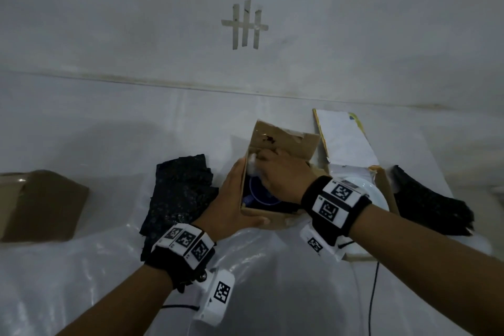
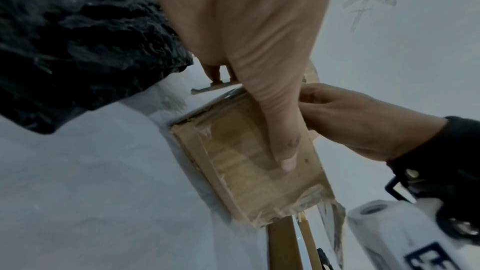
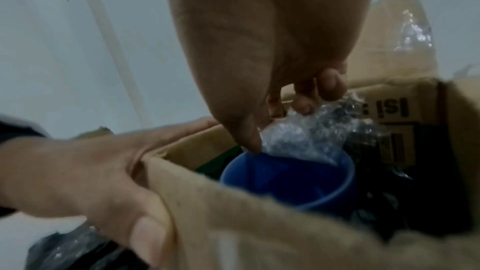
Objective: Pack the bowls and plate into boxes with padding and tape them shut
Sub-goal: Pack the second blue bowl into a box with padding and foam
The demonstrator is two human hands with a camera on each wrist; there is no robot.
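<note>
A small open cardboard box sits mid-table with a blue bowl inside on dark padding. My right hand reaches into the box and pinches a wad of clear bubble wrap at the bowl's far rim. My left hand braces the box's near-left corner, straight fingers along the left wall and the thumb flat on the front wall. To the right, a second open box holds a white plate, partly hidden by my right wrist.
Black padding sheets lie left of the box and at the far right. A closed brown box sits at the far left. Clear plastic sheeting covers the near table. A white wall stands behind.
</note>
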